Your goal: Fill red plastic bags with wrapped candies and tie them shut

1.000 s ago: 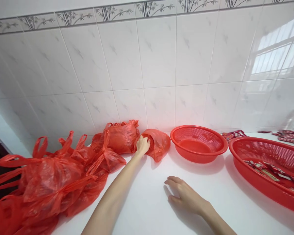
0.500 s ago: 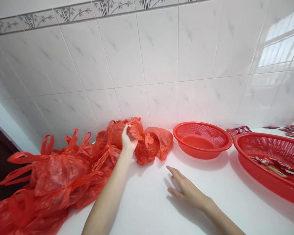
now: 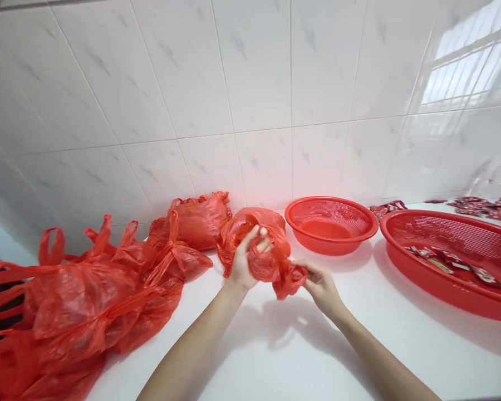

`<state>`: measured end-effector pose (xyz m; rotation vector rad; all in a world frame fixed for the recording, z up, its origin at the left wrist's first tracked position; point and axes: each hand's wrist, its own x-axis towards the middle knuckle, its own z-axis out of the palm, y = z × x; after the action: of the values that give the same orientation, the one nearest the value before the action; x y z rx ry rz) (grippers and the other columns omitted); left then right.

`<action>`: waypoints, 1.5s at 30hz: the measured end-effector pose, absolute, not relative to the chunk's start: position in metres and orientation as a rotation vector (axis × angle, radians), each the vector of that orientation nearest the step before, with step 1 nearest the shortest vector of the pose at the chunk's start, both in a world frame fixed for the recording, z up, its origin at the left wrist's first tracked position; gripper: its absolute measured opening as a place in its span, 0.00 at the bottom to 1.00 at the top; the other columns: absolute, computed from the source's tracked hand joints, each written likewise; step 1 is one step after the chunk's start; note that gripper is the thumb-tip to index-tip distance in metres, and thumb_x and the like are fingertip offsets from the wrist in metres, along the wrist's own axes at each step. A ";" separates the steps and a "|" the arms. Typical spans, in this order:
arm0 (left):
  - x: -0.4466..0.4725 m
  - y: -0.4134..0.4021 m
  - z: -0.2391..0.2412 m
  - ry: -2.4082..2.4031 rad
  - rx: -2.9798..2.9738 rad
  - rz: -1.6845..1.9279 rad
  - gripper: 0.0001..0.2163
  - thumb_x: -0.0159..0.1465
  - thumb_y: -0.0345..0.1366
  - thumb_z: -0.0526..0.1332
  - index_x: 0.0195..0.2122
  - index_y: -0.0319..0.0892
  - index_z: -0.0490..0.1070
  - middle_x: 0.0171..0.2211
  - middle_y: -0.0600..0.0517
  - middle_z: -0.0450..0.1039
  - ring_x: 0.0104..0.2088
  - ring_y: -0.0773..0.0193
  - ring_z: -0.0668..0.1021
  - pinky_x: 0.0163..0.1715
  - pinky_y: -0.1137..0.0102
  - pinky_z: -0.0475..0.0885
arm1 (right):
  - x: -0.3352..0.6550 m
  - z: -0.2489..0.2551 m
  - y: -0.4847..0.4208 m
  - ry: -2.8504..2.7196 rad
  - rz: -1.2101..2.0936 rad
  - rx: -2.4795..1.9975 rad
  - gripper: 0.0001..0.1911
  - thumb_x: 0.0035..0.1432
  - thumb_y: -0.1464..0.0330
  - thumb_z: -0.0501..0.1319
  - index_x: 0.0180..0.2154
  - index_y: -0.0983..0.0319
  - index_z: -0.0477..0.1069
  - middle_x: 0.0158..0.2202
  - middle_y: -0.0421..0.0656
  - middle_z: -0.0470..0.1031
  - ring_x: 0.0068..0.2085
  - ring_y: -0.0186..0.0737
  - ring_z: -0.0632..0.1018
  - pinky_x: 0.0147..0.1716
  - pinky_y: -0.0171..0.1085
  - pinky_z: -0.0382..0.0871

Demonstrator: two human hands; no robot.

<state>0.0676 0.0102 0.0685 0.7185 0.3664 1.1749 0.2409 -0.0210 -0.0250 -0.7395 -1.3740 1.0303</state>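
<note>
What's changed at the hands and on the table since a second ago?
The left hand has brought a crumpled red bag toward the wearer from the open bag near the wall. The right hand, empty before, has moved in and taken hold of its end. The piled red bags, round basket and larger basket stayed put.

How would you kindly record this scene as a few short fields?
Left hand: holds a crumpled red plastic bag
Right hand: pinches the edge of that bag
Behind the hands: another red bag
At left: heap of red bags
At right: smaller red basket; larger red basket with small packets inside
Surface: white table
</note>
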 end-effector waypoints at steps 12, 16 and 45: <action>0.008 0.028 0.115 0.516 0.846 1.470 0.11 0.65 0.36 0.62 0.25 0.40 0.70 0.13 0.62 0.50 0.12 0.75 0.57 0.14 0.79 0.58 | 0.289 -0.011 -0.001 -0.762 1.072 -0.618 0.09 0.53 0.61 0.69 0.34 0.56 0.74 0.28 0.39 0.78 0.26 0.37 0.76 0.29 0.39 0.73; 0.022 0.030 0.100 0.613 1.095 1.224 0.11 0.57 0.34 0.68 0.21 0.39 0.70 0.14 0.61 0.56 0.13 0.75 0.60 0.14 0.79 0.58 | 0.299 -0.009 -0.002 -0.829 1.103 -0.631 0.17 0.59 0.53 0.58 0.46 0.52 0.73 0.46 0.45 0.82 0.46 0.49 0.82 0.49 0.51 0.74; 0.065 -0.015 0.090 0.186 1.132 1.193 0.07 0.50 0.32 0.69 0.25 0.43 0.70 0.20 0.60 0.59 0.18 0.75 0.62 0.21 0.76 0.63 | 0.220 -0.031 -0.031 -2.108 0.685 -1.058 0.20 0.67 0.52 0.56 0.39 0.53 0.83 0.73 0.42 0.53 0.74 0.59 0.47 0.67 0.62 0.42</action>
<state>0.0651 -0.0149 0.0902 1.1325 0.1863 1.1926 0.2199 -0.0308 -0.0311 -1.0581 -2.1079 0.6849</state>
